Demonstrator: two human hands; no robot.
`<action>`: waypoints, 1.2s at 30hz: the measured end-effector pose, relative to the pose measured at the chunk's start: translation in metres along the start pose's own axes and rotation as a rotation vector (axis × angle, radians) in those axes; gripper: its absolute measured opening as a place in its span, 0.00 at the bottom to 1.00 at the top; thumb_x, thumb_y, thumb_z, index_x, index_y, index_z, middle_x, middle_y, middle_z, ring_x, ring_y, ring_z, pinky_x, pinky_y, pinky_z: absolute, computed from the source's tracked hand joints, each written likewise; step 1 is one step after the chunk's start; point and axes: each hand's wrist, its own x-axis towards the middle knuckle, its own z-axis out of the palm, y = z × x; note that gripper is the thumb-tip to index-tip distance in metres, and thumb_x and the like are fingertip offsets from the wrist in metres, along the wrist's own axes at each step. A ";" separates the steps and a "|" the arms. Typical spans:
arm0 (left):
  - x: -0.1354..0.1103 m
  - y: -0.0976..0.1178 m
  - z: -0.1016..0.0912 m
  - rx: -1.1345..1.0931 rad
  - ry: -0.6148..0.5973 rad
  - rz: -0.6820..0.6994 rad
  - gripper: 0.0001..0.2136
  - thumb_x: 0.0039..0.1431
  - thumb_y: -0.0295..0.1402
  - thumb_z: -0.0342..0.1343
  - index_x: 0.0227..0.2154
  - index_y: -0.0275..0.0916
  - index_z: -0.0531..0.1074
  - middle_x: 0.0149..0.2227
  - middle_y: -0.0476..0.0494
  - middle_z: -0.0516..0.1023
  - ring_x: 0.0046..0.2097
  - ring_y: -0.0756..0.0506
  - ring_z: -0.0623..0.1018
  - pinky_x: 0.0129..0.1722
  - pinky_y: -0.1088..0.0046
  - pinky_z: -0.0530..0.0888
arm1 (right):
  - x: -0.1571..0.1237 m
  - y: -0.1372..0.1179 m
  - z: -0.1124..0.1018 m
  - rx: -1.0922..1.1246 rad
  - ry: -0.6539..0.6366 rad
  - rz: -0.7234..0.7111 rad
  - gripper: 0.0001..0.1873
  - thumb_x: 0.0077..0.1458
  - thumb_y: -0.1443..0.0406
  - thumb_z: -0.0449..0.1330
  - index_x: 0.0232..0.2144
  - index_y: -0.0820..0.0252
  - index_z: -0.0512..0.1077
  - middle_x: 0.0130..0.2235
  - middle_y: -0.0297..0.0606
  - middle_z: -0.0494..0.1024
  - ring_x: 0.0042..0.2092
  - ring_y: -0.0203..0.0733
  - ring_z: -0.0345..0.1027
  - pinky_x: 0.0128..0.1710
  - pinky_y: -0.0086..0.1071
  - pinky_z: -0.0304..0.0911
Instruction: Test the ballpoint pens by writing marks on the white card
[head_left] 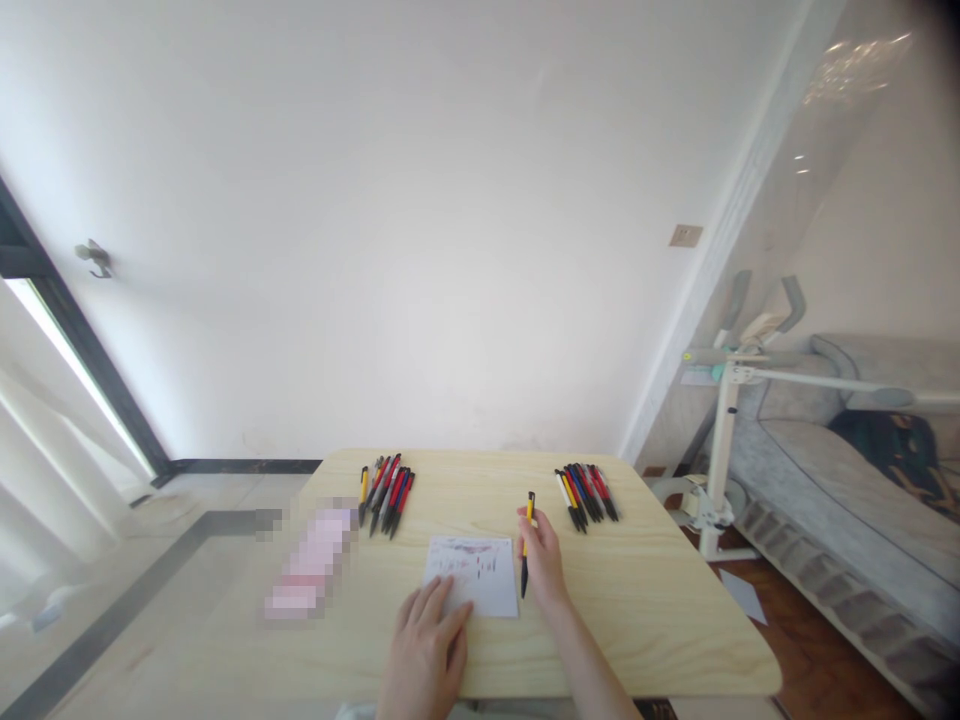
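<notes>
A sheet of white paper (487, 590) with dark and red pen marks on its upper half lies on the table. My left hand (431, 635) rests on its lower left corner, palm down, fingers stretched out. Just right of the paper, my right hand (544, 560) grips a yellow and black pen (530, 510), held nearly upright with its black end pointing down. That lower end sits beside the paper's right edge; whether it touches the table I cannot tell.
Several pens (388, 490) in red, black, grey and yellow lie at the back left of the wooden table (465, 480). Another row of pens (587, 495) lies at the back right. A blurred pink patch (311, 560) shows at the left. White exercise equipment (724, 440) and a grey sofa (825, 480) stand right.
</notes>
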 end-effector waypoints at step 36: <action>-0.002 0.001 0.002 -0.024 0.044 -0.050 0.17 0.52 0.27 0.49 0.46 0.43 0.67 0.49 0.42 0.69 0.51 0.41 0.67 0.46 0.59 0.69 | 0.016 0.000 -0.033 0.621 -0.077 0.236 0.11 0.46 0.60 0.57 0.33 0.58 0.69 0.23 0.29 0.66 0.16 0.28 0.50 0.14 0.25 0.49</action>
